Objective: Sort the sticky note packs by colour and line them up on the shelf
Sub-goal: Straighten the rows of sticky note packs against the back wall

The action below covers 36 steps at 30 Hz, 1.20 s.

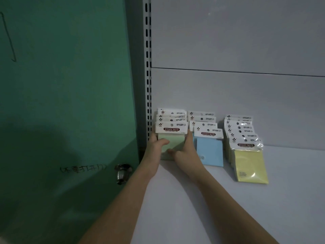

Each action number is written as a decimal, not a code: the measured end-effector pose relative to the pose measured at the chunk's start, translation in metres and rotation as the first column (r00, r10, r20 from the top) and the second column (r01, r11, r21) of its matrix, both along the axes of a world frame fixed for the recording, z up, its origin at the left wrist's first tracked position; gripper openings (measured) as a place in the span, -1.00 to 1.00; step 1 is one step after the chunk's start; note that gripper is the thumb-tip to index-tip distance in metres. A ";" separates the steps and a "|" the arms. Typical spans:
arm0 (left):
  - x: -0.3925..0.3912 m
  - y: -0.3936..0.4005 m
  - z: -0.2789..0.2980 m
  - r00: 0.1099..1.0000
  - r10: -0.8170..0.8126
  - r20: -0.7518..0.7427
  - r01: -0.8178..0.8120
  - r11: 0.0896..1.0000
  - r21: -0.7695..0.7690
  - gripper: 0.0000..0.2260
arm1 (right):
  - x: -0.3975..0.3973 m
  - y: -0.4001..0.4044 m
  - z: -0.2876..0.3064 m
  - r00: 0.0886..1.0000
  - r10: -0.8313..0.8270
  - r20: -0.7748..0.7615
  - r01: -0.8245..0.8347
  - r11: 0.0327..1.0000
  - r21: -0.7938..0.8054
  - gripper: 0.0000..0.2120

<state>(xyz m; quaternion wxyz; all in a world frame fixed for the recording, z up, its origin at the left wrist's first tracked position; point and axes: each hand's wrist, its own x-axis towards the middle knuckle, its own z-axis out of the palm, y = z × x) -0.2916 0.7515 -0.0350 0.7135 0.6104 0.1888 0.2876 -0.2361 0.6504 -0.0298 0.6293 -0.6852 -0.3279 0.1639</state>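
The green sticky note packs (171, 136) stand in a leaning row at the far left of the shelf (290, 199), hard against the slotted upright (148, 67), roughly at 11 o'clock from the wearer. The row runs front to back, toward 12 o'clock, the card headers stepping up one behind another.

Both hands flank its front pack. The left hand (155, 147) grips the left edge, thumb curled across the green face; the right hand (184, 148) grips the right edge, its thumb low on the face, the two thumbs nearly meeting. Neither is nearer; the pack sits squarely between them, so the coming move looks like a squeeze or a nudge to square the row.

At 3 o'clock from the green row, just beside the right hand's knuckles, leans the blue row (209, 148). There is little room on that side for the right hand, so a sideways shift could tip it. Further toward 3 o'clock, apart from the blue, the yellow row (249, 162) reaches nearest the shelf front.

At 9 o'clock, past the upright, a green door (61, 85) with a metal knob (122, 173) stands out of the way.
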 end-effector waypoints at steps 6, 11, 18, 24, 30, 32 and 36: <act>0.001 -0.002 0.004 0.999 -0.019 -0.043 0.021 0.999 0.037 -0.54 | 0.005 0.001 -0.002 0.999 0.018 0.029 -0.017 0.998 -0.054 -0.40; -0.002 -0.003 0.004 1.000 -0.011 -0.022 0.011 1.000 0.002 -0.55 | 0.003 0.001 -0.002 0.999 0.028 0.018 -0.027 0.998 -0.059 -0.41; 0.000 -0.003 0.000 0.999 0.047 0.011 -0.048 0.997 0.058 -0.42 | 0.005 0.001 -0.003 1.000 0.012 0.003 -0.012 0.998 -0.069 -0.42; 0.000 -0.004 -0.001 0.996 0.066 0.068 -0.074 0.989 0.127 -0.35 | 0.002 0.004 -0.002 0.997 -0.065 0.043 0.066 0.997 -0.026 -0.48; -0.007 -0.013 0.006 0.994 0.093 0.061 -0.102 0.983 0.151 -0.36 | -0.006 -0.003 0.018 0.995 -0.084 0.062 0.081 0.996 0.047 -0.32; -0.008 -0.016 0.009 0.993 0.108 0.047 -0.114 0.982 0.152 -0.39 | -0.006 -0.010 0.029 0.992 -0.094 0.079 0.088 0.993 0.077 -0.34; -0.009 -0.021 0.011 0.992 0.124 0.002 -0.123 0.982 0.141 -0.55 | -0.010 -0.028 0.030 0.997 0.023 0.072 -0.021 0.999 -0.038 -0.43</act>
